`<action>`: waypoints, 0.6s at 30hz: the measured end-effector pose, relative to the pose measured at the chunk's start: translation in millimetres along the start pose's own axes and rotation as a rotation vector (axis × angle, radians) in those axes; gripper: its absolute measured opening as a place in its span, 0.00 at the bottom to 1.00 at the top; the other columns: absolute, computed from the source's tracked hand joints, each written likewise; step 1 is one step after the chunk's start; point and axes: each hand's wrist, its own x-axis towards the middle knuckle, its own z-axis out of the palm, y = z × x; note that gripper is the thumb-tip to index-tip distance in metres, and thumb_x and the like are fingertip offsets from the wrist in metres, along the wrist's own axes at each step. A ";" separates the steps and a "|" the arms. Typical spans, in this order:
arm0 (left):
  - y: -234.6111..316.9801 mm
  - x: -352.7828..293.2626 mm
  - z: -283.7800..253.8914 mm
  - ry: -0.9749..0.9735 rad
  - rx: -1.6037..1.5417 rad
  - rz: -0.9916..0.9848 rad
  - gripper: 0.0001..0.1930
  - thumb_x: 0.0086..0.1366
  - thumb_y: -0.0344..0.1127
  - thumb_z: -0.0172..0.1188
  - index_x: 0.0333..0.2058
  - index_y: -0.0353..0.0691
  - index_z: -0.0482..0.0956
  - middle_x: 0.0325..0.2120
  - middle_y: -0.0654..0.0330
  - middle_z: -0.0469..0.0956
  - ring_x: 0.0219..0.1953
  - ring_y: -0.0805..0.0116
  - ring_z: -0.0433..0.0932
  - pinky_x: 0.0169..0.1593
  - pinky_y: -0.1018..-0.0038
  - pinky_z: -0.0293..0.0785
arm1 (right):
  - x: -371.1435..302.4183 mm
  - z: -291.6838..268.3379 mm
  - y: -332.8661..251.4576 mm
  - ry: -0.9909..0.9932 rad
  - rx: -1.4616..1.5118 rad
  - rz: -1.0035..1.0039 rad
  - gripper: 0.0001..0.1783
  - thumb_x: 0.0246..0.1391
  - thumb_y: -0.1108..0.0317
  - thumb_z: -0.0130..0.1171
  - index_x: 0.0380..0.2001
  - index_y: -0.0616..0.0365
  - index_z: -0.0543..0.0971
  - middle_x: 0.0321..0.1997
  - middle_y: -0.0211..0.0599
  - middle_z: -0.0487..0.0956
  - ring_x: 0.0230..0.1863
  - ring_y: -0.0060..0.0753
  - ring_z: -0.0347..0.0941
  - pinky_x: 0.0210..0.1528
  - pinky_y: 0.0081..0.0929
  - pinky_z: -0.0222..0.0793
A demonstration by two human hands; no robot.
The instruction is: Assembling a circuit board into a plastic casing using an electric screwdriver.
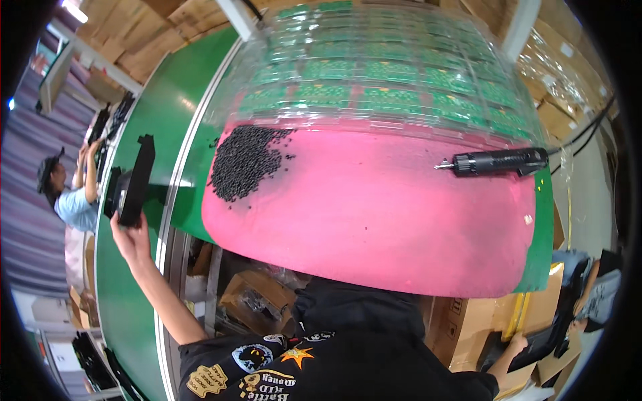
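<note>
Over the green belt [137,287] at the frame's left stands a long, straight-sided black housing [138,177], roughly upright; a flat dark panel [537,343] lies by a carton [471,331], lower right. The left forearm reaches up and outward, its hand [132,235] pinching the housing's lower end. The right hand [516,345], arm extended sideways, touches the panel's edge; its finger closure cannot be determined.

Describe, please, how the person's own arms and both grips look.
The left grip and right grip wear no gloves. Both forearms are bare below black sleeves, with no watch visible. The black shirt bears colourful prints on its left side, including an orange star.
</note>
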 end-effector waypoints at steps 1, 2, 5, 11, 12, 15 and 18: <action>-6.2 12.7 0.5 -0.008 -0.024 0.033 0.25 0.65 0.40 0.58 0.56 0.31 0.67 0.55 0.49 0.70 0.56 0.52 0.70 0.61 0.56 0.70 | -13.2 -0.2 -1.0 0.019 -0.027 0.002 0.35 0.58 0.47 0.51 0.49 0.75 0.72 0.52 0.65 0.74 0.56 0.61 0.71 0.58 0.47 0.68; -8.2 27.2 -5.1 -0.011 -0.046 0.071 0.27 0.66 0.42 0.58 0.57 0.31 0.66 0.56 0.48 0.68 0.58 0.51 0.68 0.62 0.54 0.69 | -27.1 -1.5 -7.9 0.037 -0.056 -0.002 0.32 0.59 0.48 0.48 0.47 0.72 0.75 0.52 0.63 0.75 0.55 0.61 0.71 0.58 0.47 0.67; -15.2 64.4 -22.7 0.178 0.031 0.169 0.32 0.65 0.45 0.61 0.60 0.32 0.62 0.59 0.47 0.63 0.61 0.50 0.64 0.61 0.48 0.67 | -34.6 -7.5 -17.1 0.043 -0.108 -0.029 0.29 0.59 0.49 0.47 0.49 0.66 0.76 0.52 0.63 0.75 0.55 0.61 0.71 0.58 0.48 0.67; -31.6 -9.7 97.2 -0.154 0.684 0.732 0.25 0.64 0.32 0.59 0.58 0.29 0.67 0.58 0.49 0.70 0.62 0.60 0.66 0.65 0.67 0.59 | 17.5 -59.1 3.4 0.443 0.022 -0.380 0.24 0.52 0.61 0.48 0.39 0.76 0.78 0.41 0.65 0.79 0.47 0.62 0.76 0.50 0.44 0.71; -26.5 -32.8 128.6 -0.373 0.696 0.802 0.24 0.65 0.30 0.57 0.58 0.30 0.68 0.59 0.49 0.69 0.63 0.61 0.64 0.67 0.67 0.55 | 21.3 -79.5 2.1 0.377 0.188 -0.433 0.28 0.54 0.54 0.53 0.38 0.76 0.78 0.39 0.64 0.80 0.41 0.62 0.76 0.46 0.45 0.70; -8.2 -113.3 210.1 -0.652 0.682 1.091 0.23 0.66 0.30 0.56 0.59 0.30 0.67 0.55 0.49 0.71 0.62 0.62 0.65 0.67 0.67 0.55 | -66.1 -130.4 -77.3 0.387 0.505 -0.621 0.25 0.62 0.52 0.54 0.36 0.71 0.76 0.33 0.45 0.80 0.34 0.33 0.70 0.42 0.35 0.67; -22.6 -102.6 197.3 -0.736 0.543 1.103 0.25 0.65 0.30 0.58 0.59 0.29 0.67 0.54 0.49 0.72 0.62 0.61 0.66 0.67 0.65 0.55 | -151.0 -184.7 -131.9 0.602 0.598 -0.917 0.17 0.66 0.58 0.52 0.37 0.65 0.70 0.28 0.35 0.70 0.34 0.26 0.64 0.38 0.26 0.64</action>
